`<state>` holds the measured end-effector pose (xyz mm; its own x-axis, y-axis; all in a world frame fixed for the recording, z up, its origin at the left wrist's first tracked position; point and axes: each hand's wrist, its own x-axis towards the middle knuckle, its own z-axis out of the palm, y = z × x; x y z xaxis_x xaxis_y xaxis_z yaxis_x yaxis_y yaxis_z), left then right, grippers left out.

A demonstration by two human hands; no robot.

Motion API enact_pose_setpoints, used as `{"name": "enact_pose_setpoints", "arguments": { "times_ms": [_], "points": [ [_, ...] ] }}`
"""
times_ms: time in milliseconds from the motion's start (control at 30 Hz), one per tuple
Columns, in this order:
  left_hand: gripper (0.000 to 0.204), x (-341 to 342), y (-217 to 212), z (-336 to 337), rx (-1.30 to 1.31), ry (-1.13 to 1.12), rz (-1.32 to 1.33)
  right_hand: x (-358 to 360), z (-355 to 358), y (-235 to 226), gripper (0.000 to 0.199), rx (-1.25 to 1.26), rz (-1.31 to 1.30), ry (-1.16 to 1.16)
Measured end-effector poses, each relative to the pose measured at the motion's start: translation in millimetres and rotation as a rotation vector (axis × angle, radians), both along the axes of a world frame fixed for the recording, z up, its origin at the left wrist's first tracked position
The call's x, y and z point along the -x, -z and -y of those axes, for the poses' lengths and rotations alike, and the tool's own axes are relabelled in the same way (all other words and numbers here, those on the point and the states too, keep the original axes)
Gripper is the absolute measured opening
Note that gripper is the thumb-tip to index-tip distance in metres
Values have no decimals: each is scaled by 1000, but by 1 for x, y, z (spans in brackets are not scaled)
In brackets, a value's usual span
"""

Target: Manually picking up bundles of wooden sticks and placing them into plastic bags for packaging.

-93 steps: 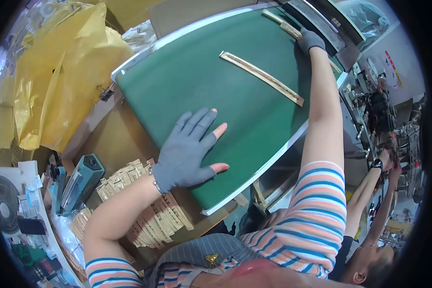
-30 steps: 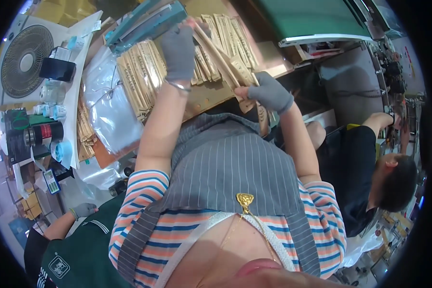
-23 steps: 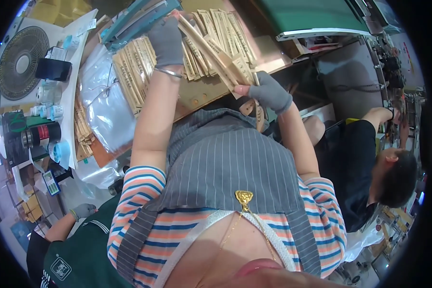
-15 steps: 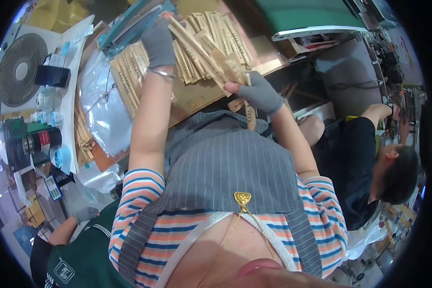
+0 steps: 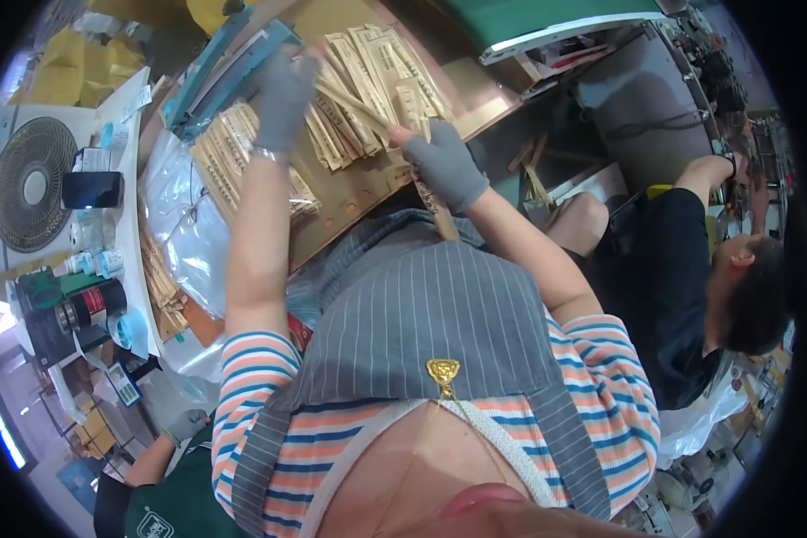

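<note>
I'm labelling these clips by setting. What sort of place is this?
Probably a small packing workshop: slim tan packets lie in rows on a worktable, a green belt, apparently a conveyor, stands alongside, and a co-worker in black sits nearby.

A pinstriped grey apron [image 5: 426,314] covers a striped top [image 5: 611,394] — grey gloves [image 5: 448,169], gold pendant [image 5: 443,370].
</note>
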<state>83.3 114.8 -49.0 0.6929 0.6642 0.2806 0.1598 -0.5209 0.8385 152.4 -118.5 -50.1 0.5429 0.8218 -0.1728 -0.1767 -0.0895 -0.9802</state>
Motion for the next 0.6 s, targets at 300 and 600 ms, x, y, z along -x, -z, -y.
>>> {"name": "enact_pose_setpoints", "arguments": {
  "times_ms": [300,600],
  "points": [
    [35,26,-23,93,816,319,-72,9,0,-8,34,168,0,-264],
    [32,-53,-165,40,-36,-282,930,-75,19,67,31,328,492,242]
  ]
}}
